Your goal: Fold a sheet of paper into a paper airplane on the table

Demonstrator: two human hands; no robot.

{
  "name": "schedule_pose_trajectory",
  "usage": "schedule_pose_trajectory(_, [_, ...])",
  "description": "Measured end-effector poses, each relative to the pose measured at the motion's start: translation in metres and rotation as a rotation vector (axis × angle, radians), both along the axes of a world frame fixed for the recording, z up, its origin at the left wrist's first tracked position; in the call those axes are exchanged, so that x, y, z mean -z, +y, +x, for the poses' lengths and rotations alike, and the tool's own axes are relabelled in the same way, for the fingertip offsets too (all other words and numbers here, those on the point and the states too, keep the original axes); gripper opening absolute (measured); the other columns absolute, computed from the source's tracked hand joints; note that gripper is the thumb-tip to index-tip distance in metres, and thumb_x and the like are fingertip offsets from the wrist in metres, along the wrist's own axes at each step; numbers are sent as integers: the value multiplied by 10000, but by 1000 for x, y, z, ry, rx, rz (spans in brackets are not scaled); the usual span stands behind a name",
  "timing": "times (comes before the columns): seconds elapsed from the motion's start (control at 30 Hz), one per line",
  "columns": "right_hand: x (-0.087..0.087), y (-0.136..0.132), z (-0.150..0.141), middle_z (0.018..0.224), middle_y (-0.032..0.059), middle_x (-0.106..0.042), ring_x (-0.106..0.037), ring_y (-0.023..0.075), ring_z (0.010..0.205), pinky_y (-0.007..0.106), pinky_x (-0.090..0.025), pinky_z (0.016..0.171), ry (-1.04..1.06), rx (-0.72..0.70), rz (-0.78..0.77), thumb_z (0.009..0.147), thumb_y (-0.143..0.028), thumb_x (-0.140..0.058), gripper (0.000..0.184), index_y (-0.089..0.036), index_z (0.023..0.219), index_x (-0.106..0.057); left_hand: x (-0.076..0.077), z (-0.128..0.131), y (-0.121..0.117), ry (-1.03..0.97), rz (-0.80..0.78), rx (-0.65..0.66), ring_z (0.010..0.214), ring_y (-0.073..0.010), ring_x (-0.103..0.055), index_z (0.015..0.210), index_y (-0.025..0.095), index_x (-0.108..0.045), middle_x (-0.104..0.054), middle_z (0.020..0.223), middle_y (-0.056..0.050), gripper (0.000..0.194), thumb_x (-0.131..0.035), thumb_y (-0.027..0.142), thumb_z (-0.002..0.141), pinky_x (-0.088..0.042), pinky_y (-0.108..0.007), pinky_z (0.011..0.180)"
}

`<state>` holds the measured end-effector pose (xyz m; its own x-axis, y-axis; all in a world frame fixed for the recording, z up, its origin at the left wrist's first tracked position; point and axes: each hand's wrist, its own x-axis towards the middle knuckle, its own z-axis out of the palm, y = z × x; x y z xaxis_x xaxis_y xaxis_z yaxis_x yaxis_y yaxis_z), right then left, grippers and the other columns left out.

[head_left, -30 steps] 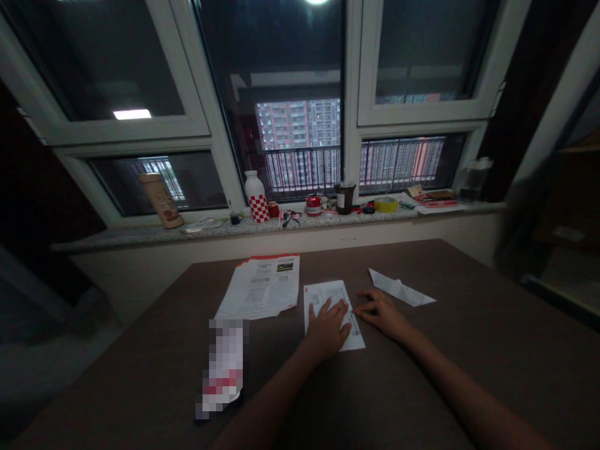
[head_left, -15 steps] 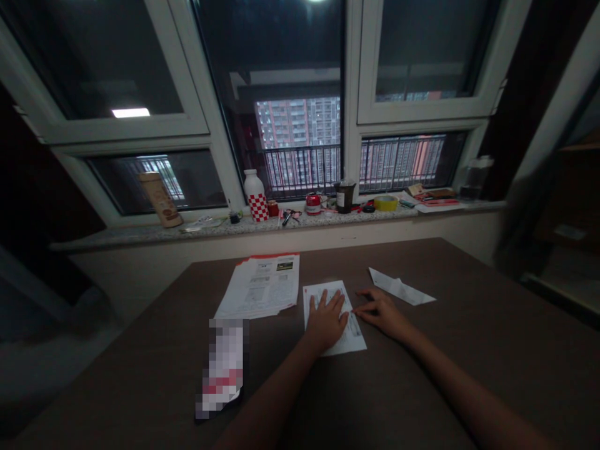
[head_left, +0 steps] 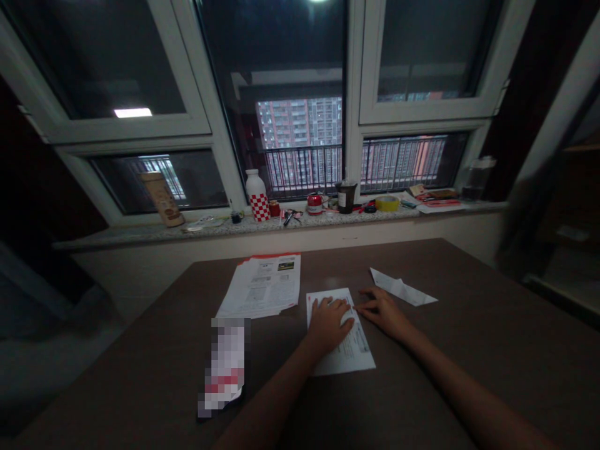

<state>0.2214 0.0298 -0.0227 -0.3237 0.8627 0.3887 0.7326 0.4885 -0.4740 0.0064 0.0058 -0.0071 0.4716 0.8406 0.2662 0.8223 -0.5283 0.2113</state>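
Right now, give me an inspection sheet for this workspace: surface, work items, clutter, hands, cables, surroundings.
Surface: brown table, dimly lit
Work items: printed sheet lying under the left hand
Clutter: paper stack and pixelated item to the left, folded paper to the right
Hands: left on the sheet, right hand by its right edge, grip unclear
Cables: none certain; small sill items unclear
Surroundings: windowsill with checkered bottle, tan bottle, dark cup, yellow roll
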Motion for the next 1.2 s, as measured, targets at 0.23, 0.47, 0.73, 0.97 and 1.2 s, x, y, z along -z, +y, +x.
schedule_pose_trajectory(0.23, [-4,-2,0,1256,63,-571,-485,262,1197,445,-363,1042,-4,-16,-20,859,-369,-621,176,-341,966,-758,9,5,9,53,67,-26,1377,-296,-295,1406,241,-405,-420,1476,-58,500,-360,455,957,-208,-569,1128])
schedule_pose_trajectory(0.47, [-6,-4,-3,1244,69,-573,-489,265,1190,438,-368,1046,-8,14,-10,852,-348,-627,172,-329,957,-763,19,1,8,105,72,-4,1432,-300,-195,1464,262,-331,-333,1535,-15,542,-275,481,971,-191,-590,1135])
schedule_pose_trajectory(0.73, [-8,-3,-7,1247,78,-579,-494,274,1186,448,-384,1035,-37,74,12,856,-388,-620,192,-305,947,-768,17,-2,-1,105,44,33,1438,-302,-178,1481,275,-288,-311,1545,-8,544,-265,474,975,-186,-603,1132])
schedule_pose_trajectory(0.97, [-8,1,-11,1286,82,-552,-489,273,1197,446,-390,1026,-95,127,7,891,-385,-571,235,-314,1033,-743,14,-2,-7,110,1,53,1439,-319,-165,1492,286,-257,-286,1555,-7,553,-257,485,975,-178,-637,1118])
schedule_pose_trajectory(1.2, [-9,1,-17,1290,94,-547,-485,285,1202,447,-391,1014,-160,182,19,915,-366,-528,274,-327,1117,-708,12,-2,-7,117,-6,58,1443,-315,-151,1488,276,-270,-268,1561,-3,553,-234,488,979,-179,-636,1121])
